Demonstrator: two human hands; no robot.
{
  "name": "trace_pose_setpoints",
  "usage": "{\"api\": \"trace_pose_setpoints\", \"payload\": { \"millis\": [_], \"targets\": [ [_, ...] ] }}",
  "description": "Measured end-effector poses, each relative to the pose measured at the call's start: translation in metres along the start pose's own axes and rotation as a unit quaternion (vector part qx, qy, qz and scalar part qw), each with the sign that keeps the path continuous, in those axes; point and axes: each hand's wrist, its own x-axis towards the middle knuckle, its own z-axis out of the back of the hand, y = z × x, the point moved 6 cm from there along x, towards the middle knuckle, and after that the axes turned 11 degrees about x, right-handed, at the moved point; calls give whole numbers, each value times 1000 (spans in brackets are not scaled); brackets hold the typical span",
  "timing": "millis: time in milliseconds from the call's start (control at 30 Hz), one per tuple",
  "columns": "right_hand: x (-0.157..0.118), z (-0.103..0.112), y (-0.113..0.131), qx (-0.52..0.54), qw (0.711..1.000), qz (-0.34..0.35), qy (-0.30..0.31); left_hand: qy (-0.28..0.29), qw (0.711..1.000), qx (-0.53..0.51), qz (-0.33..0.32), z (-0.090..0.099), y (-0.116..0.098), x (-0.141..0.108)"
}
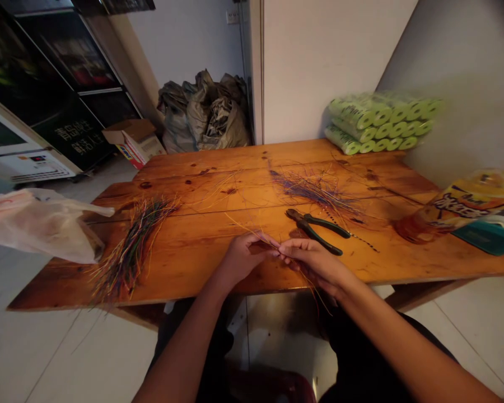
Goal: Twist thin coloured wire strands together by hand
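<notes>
The left hand (244, 256) and right hand (315, 260), nearly meeting, are pinching thin wires (256, 233) over the worktop's (201, 246) near edge; the strands are slanting from far left to near right.

The left hand (247, 254) and right hand (308, 258) pinch wires (265, 238) over the table (205, 238). Pliers (306, 220) lie just beyond the right hand, a wire pile (313, 189) farther off; left of both hands, a bundle (136, 243); well right of them, a bottle (457, 204).
</notes>
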Motion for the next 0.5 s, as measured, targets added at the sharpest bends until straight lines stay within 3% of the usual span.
{"api": "trace_pose_setpoints", "payload": {
  "millis": [300,500],
  "targets": [
    [-4,-3,1,11,1000,-14,-8,4,998,53,-44,2,-9,-2],
    [-5,-5,-1,33,999,-21,-5,-25,994,88,-66,6,-16,-4]
  ]
}}
